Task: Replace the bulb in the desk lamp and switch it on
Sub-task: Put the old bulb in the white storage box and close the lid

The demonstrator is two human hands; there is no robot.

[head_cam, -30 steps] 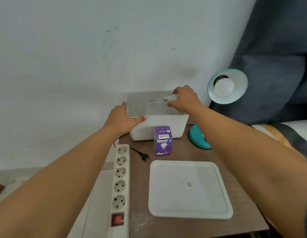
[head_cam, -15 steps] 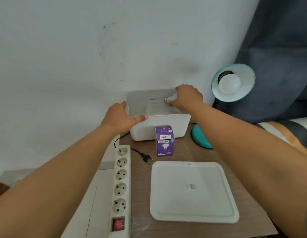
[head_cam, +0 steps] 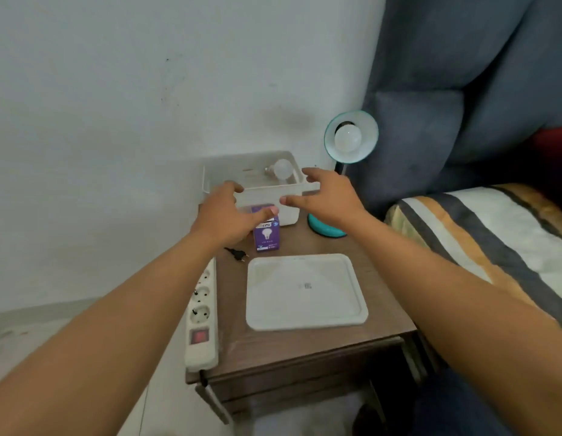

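The left hand (head_cam: 224, 212) reaches forward toward twelve o'clock, fingers spread and holding nothing, hovering over the near-left rim of the white bin (head_cam: 257, 191) and above the purple bulb box (head_cam: 267, 236). Half a second ago it rested on that rim. The right hand (head_cam: 328, 196) is likewise released, fingers splayed, just at the bin's three o'clock edge. Earlier it gripped the loose bulb (head_cam: 281, 169), which now lies inside the bin at the far right corner. At two o'clock, the teal desk lamp (head_cam: 350, 136) has a bulb fitted in its shade.
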